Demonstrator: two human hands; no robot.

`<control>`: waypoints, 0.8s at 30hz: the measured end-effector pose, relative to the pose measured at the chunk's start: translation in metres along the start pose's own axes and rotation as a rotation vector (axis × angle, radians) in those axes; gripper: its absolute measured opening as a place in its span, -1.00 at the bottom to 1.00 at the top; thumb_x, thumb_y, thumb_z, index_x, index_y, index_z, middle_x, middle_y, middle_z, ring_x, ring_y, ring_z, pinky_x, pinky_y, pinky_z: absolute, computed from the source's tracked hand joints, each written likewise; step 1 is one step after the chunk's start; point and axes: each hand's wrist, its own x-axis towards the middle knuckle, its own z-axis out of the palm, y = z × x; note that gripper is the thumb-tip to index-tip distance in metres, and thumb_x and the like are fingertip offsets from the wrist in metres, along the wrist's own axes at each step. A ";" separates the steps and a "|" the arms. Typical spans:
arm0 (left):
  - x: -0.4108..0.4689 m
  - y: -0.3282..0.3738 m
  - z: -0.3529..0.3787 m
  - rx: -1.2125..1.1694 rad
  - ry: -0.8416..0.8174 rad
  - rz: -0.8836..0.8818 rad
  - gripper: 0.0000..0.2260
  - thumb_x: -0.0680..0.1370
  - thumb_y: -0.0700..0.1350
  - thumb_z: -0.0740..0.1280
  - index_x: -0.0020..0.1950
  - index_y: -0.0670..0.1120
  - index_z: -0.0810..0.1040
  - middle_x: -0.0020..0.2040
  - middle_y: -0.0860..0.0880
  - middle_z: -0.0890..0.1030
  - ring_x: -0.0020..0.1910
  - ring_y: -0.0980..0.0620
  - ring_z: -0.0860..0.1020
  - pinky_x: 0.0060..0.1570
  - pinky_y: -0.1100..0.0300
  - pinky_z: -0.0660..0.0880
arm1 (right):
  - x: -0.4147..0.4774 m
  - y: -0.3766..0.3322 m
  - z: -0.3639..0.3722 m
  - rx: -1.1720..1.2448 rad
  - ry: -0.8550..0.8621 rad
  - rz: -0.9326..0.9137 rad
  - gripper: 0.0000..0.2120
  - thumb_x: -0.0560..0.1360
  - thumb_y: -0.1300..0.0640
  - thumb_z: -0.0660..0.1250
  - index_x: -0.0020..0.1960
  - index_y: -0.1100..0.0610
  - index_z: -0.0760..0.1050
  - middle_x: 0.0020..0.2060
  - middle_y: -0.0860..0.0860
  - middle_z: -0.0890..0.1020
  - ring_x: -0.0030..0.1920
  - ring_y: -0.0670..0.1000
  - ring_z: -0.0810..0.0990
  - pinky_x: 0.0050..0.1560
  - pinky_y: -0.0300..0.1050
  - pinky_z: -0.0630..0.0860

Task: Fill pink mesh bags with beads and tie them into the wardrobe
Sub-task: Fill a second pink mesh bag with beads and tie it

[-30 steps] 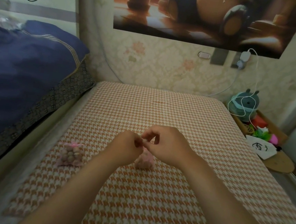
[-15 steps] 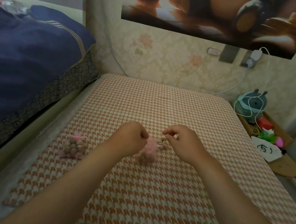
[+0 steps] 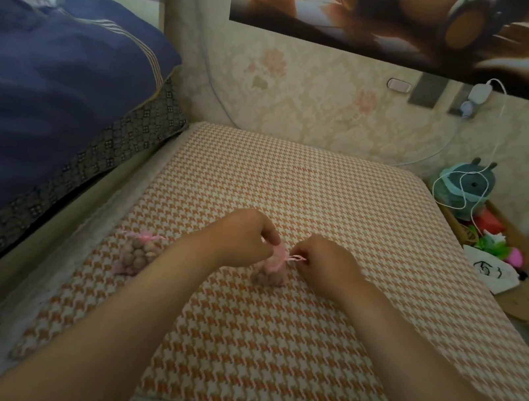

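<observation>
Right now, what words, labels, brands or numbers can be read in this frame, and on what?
None can be read for sure.
White bag at the right: black marks, too blurred to read.
Wall poster: picture only, no lettering shows.
Pink mesh bag being tied: no label shows.

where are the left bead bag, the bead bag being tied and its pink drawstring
left bead bag [image 3: 136, 254]: head view, beaded belly
bead bag being tied [image 3: 270, 274]: head view, beaded lower part
pink drawstring [image 3: 296, 258]: head view, loop right of bag's neck
</observation>
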 end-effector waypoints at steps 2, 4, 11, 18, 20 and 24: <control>-0.001 0.000 -0.002 -0.007 -0.007 0.002 -0.77 0.54 -0.17 0.36 0.17 -0.03 0.66 0.22 0.06 0.62 0.11 0.13 0.56 0.04 0.29 0.47 | -0.001 0.000 0.002 0.010 -0.005 0.005 -0.82 0.61 0.04 0.30 0.06 -0.07 0.68 -0.04 -0.07 0.67 -0.08 0.02 0.63 -0.12 -0.01 0.60; -0.002 0.000 -0.001 -0.019 -0.015 0.008 -0.76 0.54 -0.19 0.35 0.19 -0.04 0.65 0.22 0.06 0.62 0.10 0.14 0.55 0.05 0.29 0.47 | -0.003 0.001 -0.002 0.080 0.023 0.022 -0.85 0.60 0.04 0.34 0.10 -0.06 0.67 0.00 -0.11 0.67 -0.03 -0.02 0.63 -0.04 -0.01 0.60; -0.006 0.002 0.001 -0.033 -0.029 0.023 -0.73 0.55 -0.17 0.30 0.23 0.00 0.63 0.17 0.09 0.63 0.05 0.16 0.54 0.05 0.27 0.44 | -0.013 -0.022 -0.048 0.720 0.333 0.056 -0.92 0.51 0.12 0.49 -0.01 -0.04 0.68 -0.07 -0.15 0.68 -0.44 -0.24 0.53 -0.31 -0.26 0.54; -0.008 0.001 0.004 -0.044 -0.023 0.010 -0.75 0.56 -0.19 0.29 0.19 -0.02 0.64 0.05 0.04 0.65 0.01 0.07 0.58 -0.02 0.21 0.46 | -0.027 -0.041 -0.041 0.443 0.148 -0.060 -0.86 0.48 -0.09 0.48 0.01 -0.10 0.70 -0.09 -0.25 0.70 -0.07 -0.26 0.63 -0.02 -0.14 0.60; -0.010 0.000 0.004 -0.068 -0.010 0.002 -0.74 0.56 -0.20 0.31 0.21 -0.03 0.64 0.03 0.06 0.63 0.04 0.08 0.58 0.00 0.25 0.46 | -0.025 -0.040 -0.040 0.431 0.131 -0.077 -0.86 0.50 -0.09 0.47 0.02 -0.12 0.71 -0.09 -0.26 0.68 -0.06 -0.26 0.60 -0.01 -0.14 0.58; -0.010 -0.004 0.001 -0.045 0.017 -0.018 -0.69 0.53 -0.28 0.28 0.21 -0.05 0.65 0.10 0.02 0.66 -0.02 0.10 0.59 -0.10 0.29 0.48 | -0.021 -0.037 -0.042 0.494 0.195 -0.046 -0.87 0.58 0.04 0.40 0.08 -0.07 0.70 -0.05 -0.26 0.61 -0.09 -0.30 0.53 -0.01 -0.26 0.48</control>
